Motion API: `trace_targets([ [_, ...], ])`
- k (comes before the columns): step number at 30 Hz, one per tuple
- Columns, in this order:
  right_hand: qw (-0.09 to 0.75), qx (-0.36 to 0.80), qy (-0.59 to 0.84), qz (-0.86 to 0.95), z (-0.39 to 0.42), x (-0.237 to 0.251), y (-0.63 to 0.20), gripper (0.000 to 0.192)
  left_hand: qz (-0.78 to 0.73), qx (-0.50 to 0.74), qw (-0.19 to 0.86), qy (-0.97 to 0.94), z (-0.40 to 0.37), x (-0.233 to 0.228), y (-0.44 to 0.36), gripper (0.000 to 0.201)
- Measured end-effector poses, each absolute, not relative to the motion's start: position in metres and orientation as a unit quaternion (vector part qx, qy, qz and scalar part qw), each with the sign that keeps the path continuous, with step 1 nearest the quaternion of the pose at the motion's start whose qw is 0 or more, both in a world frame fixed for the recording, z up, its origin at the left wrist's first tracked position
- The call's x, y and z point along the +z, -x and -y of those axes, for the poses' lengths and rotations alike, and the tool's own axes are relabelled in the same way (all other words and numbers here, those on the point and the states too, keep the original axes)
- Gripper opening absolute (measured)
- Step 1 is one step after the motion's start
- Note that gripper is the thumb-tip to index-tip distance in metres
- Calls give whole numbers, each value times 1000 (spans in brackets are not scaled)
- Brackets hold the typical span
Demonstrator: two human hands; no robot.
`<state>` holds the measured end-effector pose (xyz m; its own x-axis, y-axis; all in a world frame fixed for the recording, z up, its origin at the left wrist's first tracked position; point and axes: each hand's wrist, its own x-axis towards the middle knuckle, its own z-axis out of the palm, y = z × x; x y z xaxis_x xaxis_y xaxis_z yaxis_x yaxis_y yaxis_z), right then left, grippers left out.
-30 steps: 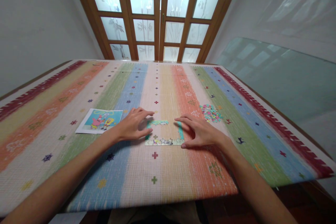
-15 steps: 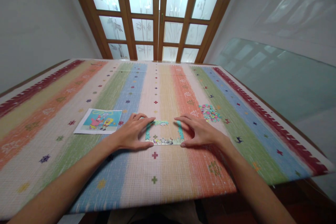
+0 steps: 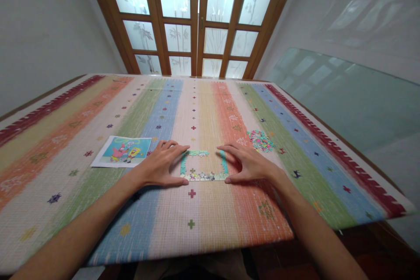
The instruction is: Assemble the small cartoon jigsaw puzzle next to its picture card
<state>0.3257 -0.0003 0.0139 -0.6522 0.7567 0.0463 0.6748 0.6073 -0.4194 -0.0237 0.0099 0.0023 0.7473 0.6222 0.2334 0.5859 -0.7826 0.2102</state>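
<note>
- The jigsaw puzzle frame (image 3: 203,166) is being kept flat on the striped table mat (image 3: 210,227), near the middle of the mat's width and toward its near edge.
- The frame is being shown as a hollow rectangle of joined border pieces, its long axis running left to right, parallel to the mat's near edge; a gap is being left in the far side, near the far right corner.
- The left hand (image 3: 160,165) is being laid open and flat against the frame's left side, with fingers extended toward the far left corner and thumb at the near left corner; nothing is being gripped.
- The right hand (image 3: 251,164) is being laid open against the frame's right side, fingers spread, thumb at the near right corner; nothing is being gripped.
- The frame is thus being bracketed between both hands, each being equally close to it.
- The heap of loose puzzle pieces (image 3: 260,141) is being left beyond the right hand, toward the mat's right edge, nearer that hand than the other.
- The reference picture (image 3: 122,151) is being left flat beside the left hand, toward the mat's left edge.
</note>
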Motion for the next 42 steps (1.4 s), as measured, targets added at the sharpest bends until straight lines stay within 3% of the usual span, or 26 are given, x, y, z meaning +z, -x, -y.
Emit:
trace_targets([
  [31,123,161,394,897,3,12,-324,82,-335,141,79,-928,-9,1,24,85],
  [42,198,150,349,903,5,11,-313,77,-373,162,7,-913,-22,6,46,56],
])
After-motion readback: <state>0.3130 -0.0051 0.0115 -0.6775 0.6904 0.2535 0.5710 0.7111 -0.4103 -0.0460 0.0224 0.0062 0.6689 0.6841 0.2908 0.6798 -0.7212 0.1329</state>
